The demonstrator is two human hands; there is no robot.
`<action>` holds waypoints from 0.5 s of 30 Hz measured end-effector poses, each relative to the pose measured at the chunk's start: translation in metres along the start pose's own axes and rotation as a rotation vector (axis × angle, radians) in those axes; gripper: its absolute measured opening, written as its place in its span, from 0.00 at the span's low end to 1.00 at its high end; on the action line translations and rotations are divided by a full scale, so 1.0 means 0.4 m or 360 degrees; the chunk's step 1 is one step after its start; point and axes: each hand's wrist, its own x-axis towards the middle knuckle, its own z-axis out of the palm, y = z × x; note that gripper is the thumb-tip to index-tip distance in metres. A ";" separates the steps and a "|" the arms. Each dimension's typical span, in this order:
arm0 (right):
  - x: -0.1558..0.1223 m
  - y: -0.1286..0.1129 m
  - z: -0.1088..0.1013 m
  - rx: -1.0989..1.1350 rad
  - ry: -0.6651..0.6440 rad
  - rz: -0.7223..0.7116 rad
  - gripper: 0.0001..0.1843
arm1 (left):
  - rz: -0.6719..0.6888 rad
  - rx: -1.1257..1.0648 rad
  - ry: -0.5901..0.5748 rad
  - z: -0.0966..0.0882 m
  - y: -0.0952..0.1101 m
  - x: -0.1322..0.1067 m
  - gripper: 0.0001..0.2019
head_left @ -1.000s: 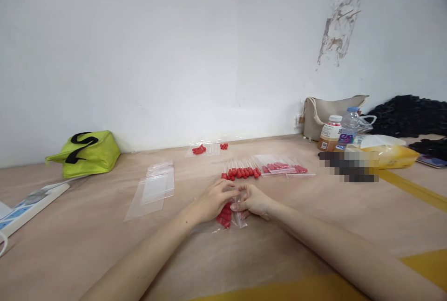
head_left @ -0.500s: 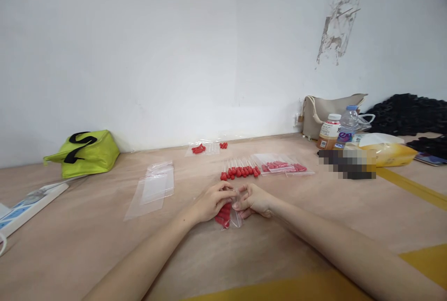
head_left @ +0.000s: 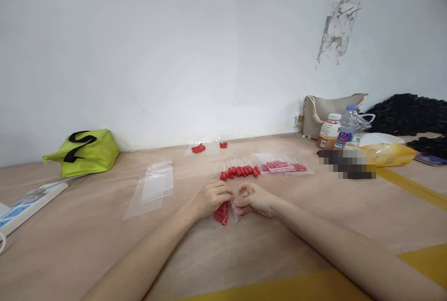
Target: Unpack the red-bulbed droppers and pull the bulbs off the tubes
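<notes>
Between my hands lies a clear plastic zip bag [head_left: 221, 214] with several red pieces in it. My left hand [head_left: 211, 198] rests over the bag's upper left part, its fingers curled down on it. At the bag's right edge, my right hand [head_left: 254, 199] pinches the plastic between thumb and fingers. Just beyond my hands is a row of red-tipped droppers [head_left: 240, 171] with clear stems. Filled bags of red pieces [head_left: 278, 165] lie to the right of that row. Flat clear bags [head_left: 153, 187] are spread to the left.
Against the wall lies another clear bag with red pieces [head_left: 199, 148]. A lime-green bag [head_left: 91, 152] and a power strip [head_left: 31, 205] are on the left. Bottles [head_left: 329, 132], a beige bag [head_left: 314, 105] and a yellow tissue pack [head_left: 394, 153] stand at the right.
The zip bag and my left hand have shifted slightly left. The bag's right edge looks narrower and more folded. My right hand stays almost in place.
</notes>
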 end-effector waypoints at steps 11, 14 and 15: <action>-0.018 0.025 -0.004 -0.1576 -0.0041 -0.1409 0.07 | -0.0203 0.0004 -0.0174 0.003 0.001 -0.014 0.15; -0.016 0.026 -0.007 -0.2074 0.0198 -0.1852 0.06 | -0.0215 0.0027 -0.0169 0.006 -0.001 -0.016 0.14; -0.013 0.026 -0.009 -0.2199 0.0261 -0.1979 0.06 | -0.0225 0.0033 -0.0162 0.007 -0.002 -0.017 0.14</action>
